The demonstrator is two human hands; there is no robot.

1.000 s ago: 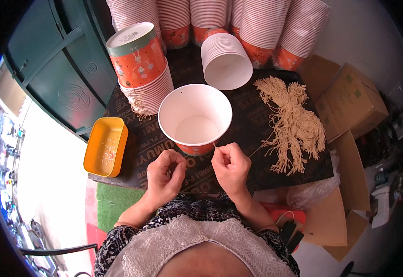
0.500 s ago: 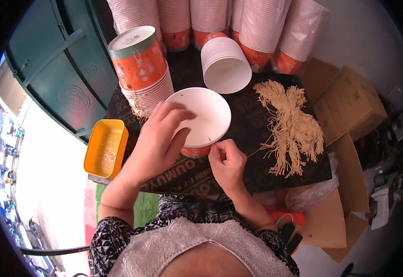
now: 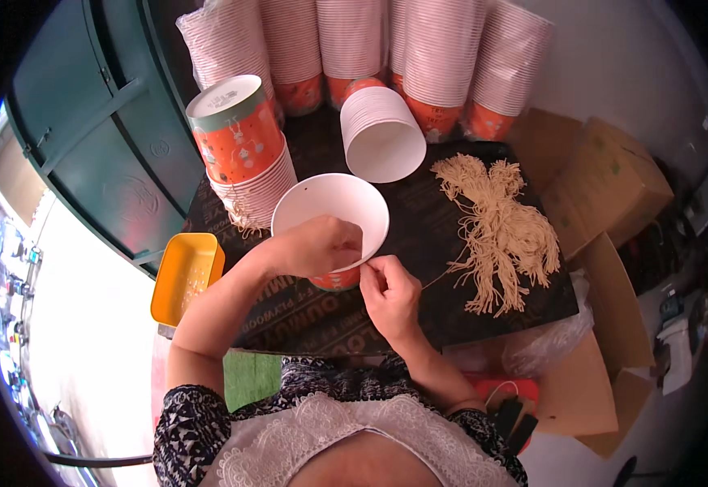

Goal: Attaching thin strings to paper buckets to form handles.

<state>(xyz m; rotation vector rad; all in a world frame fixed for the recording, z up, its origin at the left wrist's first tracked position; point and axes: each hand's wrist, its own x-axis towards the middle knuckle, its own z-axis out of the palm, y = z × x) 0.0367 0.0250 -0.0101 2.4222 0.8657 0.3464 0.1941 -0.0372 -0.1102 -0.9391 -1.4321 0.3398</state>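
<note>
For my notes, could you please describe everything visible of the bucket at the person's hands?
The bucket looks like paper: white inside and at the rim, orange where its outside shows. A small dark spot, perhaps a hole, marks the far wall. It stands upright, open, on the dark board. The left hand reaches inside; the right hand seems to touch the near rim outside.

The person's two bare arms reach in from the near side. The left forearm (image 3: 224, 304) slants far and right to the left hand (image 3: 321, 245), its back turned upward, fingers curled inward, fingertips hard to make out. The right forearm (image 3: 435, 369) slants far and left to the right hand (image 3: 392, 294), slightly nearer, its grip a pinch of thumb and forefinger. The hands are close together.
</note>
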